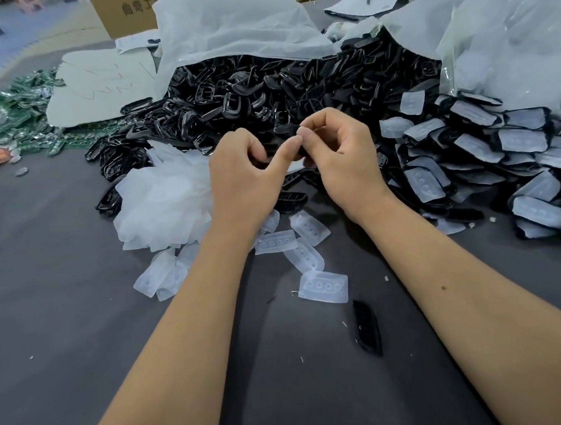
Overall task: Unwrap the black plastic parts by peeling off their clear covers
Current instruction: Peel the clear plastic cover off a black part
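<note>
My left hand [244, 178] and my right hand [338, 156] meet above the grey table, fingers curled, both pinching one small black plastic part [298, 153] that is mostly hidden between them. Whether a clear cover is on it I cannot tell. Peeled clear covers [323, 287] lie scattered on the table below my wrists. A bare black part [367, 328] lies near my right forearm. Covered black parts [475, 147] are heaped at the right, and a big pile of bare black parts [249, 96] sits behind my hands.
A crumpled clear plastic heap [163, 199] lies left of my hands. White bags [235, 28] drape over the piles at the back. Green circuit boards [20, 110] lie far left, a cardboard box [125, 11] behind them. Grey table surface [66, 324] shows in front.
</note>
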